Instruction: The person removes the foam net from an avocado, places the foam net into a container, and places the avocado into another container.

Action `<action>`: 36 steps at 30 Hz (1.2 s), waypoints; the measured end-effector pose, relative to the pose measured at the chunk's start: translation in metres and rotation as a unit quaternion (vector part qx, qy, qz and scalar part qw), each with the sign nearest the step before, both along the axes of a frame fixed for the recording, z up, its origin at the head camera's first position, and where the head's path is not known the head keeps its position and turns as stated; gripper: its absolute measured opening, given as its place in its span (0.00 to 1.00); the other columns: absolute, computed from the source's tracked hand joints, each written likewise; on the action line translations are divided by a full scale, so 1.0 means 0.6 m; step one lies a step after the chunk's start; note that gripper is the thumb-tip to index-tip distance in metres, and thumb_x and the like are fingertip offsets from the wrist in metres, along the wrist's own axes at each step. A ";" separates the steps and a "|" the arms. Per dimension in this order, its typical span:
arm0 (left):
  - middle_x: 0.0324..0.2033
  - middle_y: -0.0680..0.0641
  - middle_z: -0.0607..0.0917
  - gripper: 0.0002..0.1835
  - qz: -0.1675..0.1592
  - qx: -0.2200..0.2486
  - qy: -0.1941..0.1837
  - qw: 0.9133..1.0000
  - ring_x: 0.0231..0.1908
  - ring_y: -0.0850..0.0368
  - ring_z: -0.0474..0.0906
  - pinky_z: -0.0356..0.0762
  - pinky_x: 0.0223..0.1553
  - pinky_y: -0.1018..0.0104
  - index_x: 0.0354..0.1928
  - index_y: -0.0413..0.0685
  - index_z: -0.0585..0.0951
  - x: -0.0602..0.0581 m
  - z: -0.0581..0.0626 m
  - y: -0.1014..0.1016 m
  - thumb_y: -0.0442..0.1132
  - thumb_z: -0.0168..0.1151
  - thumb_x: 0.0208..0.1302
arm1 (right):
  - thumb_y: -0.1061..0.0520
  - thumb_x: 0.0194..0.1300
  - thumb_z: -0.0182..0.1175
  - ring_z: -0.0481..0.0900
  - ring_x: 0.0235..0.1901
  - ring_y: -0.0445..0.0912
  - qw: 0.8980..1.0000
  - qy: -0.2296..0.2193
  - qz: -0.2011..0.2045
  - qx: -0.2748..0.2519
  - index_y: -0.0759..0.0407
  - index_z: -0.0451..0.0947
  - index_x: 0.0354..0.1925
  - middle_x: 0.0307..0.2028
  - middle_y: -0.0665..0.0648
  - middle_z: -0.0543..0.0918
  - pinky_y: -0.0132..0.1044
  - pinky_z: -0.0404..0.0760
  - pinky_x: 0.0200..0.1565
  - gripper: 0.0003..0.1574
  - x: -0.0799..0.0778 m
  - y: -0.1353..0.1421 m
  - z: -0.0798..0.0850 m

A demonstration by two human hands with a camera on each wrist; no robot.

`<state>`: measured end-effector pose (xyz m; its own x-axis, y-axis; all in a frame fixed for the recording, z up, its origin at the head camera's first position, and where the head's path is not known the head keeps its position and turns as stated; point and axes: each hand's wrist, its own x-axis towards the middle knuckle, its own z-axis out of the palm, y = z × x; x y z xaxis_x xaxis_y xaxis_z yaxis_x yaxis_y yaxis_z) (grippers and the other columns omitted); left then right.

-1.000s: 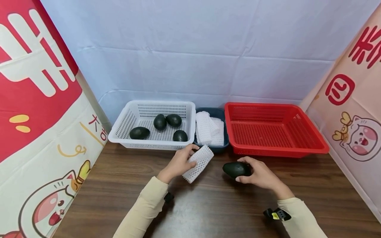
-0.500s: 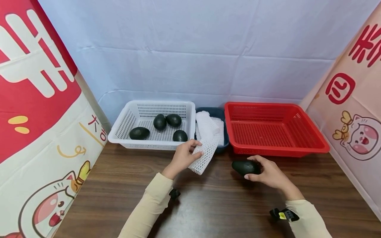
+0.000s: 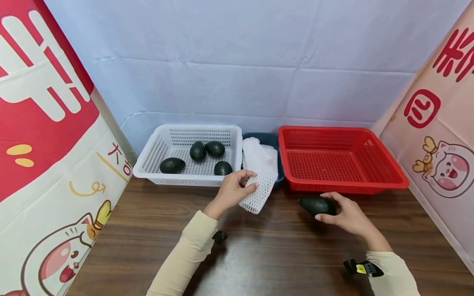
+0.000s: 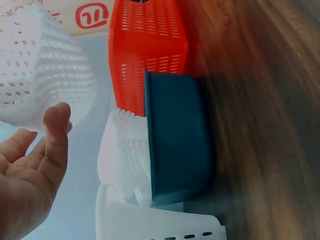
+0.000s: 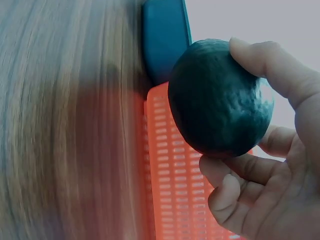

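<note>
A white foam net sleeve [image 3: 256, 197] is pinched between the thumb and fingers of my left hand [image 3: 232, 192], in front of the dark blue bin [image 3: 280, 169]. The left wrist view shows that foam net [image 4: 62, 65] flaring above the fingertips. My right hand [image 3: 347, 214] grips a dark green avocado [image 3: 314, 205] by one end, in front of the red basket [image 3: 344, 189]. In the right wrist view the avocado [image 5: 217, 100] sits between thumb and fingers. More white foam nets [image 3: 273, 158] lie in the blue bin, partly covered by the held one in the head view.
At the left a white basket [image 3: 192, 181] holds several avocados [image 3: 172, 165]. The blue bin stands between the white and red baskets on the brown wooden table [image 3: 274, 259]. A pale cloth backdrop [image 3: 222, 82] rises behind, with printed banners on both sides.
My right hand has carried the avocado rightward along the front of the red basket. The left hand has moved slightly right and up, keeping hold of the foam net.
</note>
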<state>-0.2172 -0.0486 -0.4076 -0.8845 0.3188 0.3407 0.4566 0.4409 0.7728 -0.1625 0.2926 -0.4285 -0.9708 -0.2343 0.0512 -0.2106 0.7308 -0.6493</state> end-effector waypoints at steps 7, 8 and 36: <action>0.50 0.48 0.77 0.25 -0.027 -0.016 -0.034 0.999 0.37 0.58 0.76 0.75 0.33 0.69 0.58 0.46 0.75 -0.013 0.013 0.005 0.38 0.64 0.55 | 0.44 0.47 0.72 0.72 0.31 0.49 1.000 -0.003 -0.015 0.005 0.63 0.70 0.55 0.41 0.62 0.77 0.39 0.72 0.30 0.42 0.001 0.016 0.001; 0.51 0.47 0.76 0.27 -0.034 -0.020 -0.036 0.999 0.38 0.58 0.75 0.75 0.33 0.70 0.59 0.45 0.74 -0.015 0.015 0.007 0.37 0.63 0.54 | 0.45 0.48 0.72 0.72 0.31 0.49 1.000 -0.003 -0.018 0.005 0.63 0.70 0.55 0.41 0.62 0.77 0.39 0.72 0.30 0.42 0.001 0.018 0.000; 0.61 0.43 0.67 0.40 -0.030 -0.082 -0.097 0.991 0.43 0.53 0.72 0.72 0.38 0.65 0.69 0.45 0.59 -0.091 0.033 0.050 0.35 0.64 0.55 | 0.46 0.50 0.71 0.74 0.33 0.50 0.999 -0.014 -0.042 0.002 0.64 0.69 0.55 0.43 0.66 0.76 0.38 0.73 0.29 0.40 0.001 0.055 -0.014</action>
<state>-0.2718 -0.0186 -0.3881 -0.9066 0.4088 0.1048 0.3345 0.5443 0.7693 -0.1617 0.3258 -0.4368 -0.9880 -0.1528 0.0234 -0.1310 0.7478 -0.6508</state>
